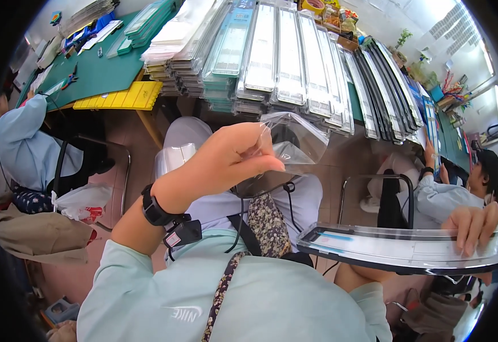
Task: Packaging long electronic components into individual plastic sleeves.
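- The left hand (235,157) pinches a clear film (309,137) between thumb and fingers; the film stands out from the fingertips above the lap, crumpled and see-through.
- The right hand (471,231) grasps a long case (374,242) near its right end, fingers spread over the clear top. The case has a dark base and pale contents, lies nearly level at the lower right, and hides part of the right forearm.
- The film and the case are well apart.
- On the left wrist sits a black band (155,208), with a small black box (183,232) beside it.
- Below the film, a floral cloth (270,225) and a dark cable (240,225) lie over the pale trousers (303,199).
- Ahead, stacked clear trays (286,62) crowd the near table edge, blocking much of the surface; dark cases (383,91) lean in a row to their right, and white sheets (180,28) top the piles to the left.
- Farther left, a yellow panel (120,97) lies along the edge of a green table (98,65), with pliers (69,80) on top.
- A co-worker in light blue (29,137) sits at the far left, near a white bag (83,199); another co-worker (440,196) sits at the right, partly hidden behind the case.
- A chair frame (343,196) stands beyond the case.
- A plant (403,37) is at the back.
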### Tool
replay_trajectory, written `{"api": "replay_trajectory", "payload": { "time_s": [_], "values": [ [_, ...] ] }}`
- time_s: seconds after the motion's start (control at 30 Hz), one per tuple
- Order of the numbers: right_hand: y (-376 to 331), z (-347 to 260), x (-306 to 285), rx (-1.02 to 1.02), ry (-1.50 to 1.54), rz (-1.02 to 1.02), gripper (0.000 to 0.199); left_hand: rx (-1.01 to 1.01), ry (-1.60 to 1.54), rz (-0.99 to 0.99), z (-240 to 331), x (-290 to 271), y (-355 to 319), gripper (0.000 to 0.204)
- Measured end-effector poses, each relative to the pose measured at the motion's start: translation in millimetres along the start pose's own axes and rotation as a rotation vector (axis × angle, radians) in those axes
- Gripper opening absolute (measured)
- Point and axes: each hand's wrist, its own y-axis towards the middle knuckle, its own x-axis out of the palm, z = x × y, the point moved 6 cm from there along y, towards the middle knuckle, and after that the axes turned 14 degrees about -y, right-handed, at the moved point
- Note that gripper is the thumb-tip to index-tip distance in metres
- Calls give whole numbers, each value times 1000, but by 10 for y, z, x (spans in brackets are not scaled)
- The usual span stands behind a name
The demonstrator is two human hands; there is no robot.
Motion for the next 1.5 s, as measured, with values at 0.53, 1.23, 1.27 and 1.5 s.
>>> {"api": "replay_trajectory", "payload": {
  "time_s": [0.53,1.23,1.27,1.5],
  "values": [
    [-216,-272,154,-549,-70,733,30,56,109,-152,-99,459,-57,31],
    [-211,-95,313,-578,-84,851,31,281,106,-92,88,462,-9,39],
    [-277,-132,224,-577,-80,858,31,274,109,-95,83,476,0,39],
    [-354,-251,84,-565,-192,753,42,359,59,-53,-30,458,-45,43]
  ]
}}
